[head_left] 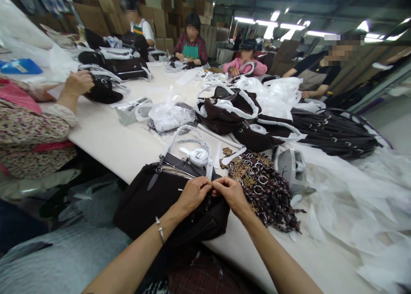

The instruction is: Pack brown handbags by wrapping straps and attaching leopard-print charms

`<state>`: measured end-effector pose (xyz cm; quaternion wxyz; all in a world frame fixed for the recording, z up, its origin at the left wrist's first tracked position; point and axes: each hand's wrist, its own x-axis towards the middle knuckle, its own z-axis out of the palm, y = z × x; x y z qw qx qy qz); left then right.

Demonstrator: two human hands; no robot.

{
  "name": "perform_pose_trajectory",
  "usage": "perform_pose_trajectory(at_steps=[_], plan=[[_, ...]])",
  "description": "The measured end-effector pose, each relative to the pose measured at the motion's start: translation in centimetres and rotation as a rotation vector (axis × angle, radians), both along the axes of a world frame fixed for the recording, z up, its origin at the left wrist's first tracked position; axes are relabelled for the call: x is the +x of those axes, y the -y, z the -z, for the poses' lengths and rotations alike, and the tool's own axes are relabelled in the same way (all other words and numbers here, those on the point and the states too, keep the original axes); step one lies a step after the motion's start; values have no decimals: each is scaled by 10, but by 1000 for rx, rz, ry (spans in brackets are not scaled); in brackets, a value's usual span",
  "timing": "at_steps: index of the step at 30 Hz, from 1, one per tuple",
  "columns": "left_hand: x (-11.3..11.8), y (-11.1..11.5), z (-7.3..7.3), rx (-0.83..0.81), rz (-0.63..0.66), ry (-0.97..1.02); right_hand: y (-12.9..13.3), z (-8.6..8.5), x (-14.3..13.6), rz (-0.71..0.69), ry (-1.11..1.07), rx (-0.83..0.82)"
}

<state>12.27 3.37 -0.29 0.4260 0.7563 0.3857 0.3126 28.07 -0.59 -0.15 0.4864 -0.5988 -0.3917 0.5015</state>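
A dark brown handbag [144, 208] lies at the table's front edge, its handles wrapped in white paper and a dark strap tab at its left side. Over the right part of the bag, my left hand [196, 194] and my right hand [230, 193] meet, both with fingers pinched near the base of a wrapped handle. What they pinch is too small to make out; something dark hangs just below the fingertips. A coiled white wrapped strap [198, 157] rests on the bag's far side. Right of my hands is a heap of dark charms with metal rings [263, 182].
Beyond the bag are a plastic-wrapped bundle [173, 116], dark bags [221, 114] and a tape dispenser [133, 109]. Another dispenser [290, 167], dark straps [334, 131] and white wrapping sheets [346, 208] lie right. Several people work around the table [105, 127].
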Motion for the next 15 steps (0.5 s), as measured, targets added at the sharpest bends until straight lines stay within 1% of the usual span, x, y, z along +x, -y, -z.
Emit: perform_pose_trajectory(at_steps=[2,4,6,7,9,10,12,15], plan=[[-6,-7,-4,-11,-16,2,-2,-2,6,0,-91,-77],[-18,-16,-10,-20,-110,-12,-2,-4,11,21,-80,-86],[-35,-23,-13,-31,-188,-123,1,-6,14,31,-36,-100],[-43,-25,-13,-35,-190,-203,2,-6,15,26,-8,-114],[-55,-22,-12,-47,-127,-348,3,-8,13,-8,50,-147],[-57,-18,-10,-58,-85,-394,2,-9,11,-44,115,-157],[-54,-7,-7,-73,-39,-436,-1,-11,5,-125,350,-144],[-35,13,-5,-21,-21,-462,-6,-18,-7,-184,714,-87]])
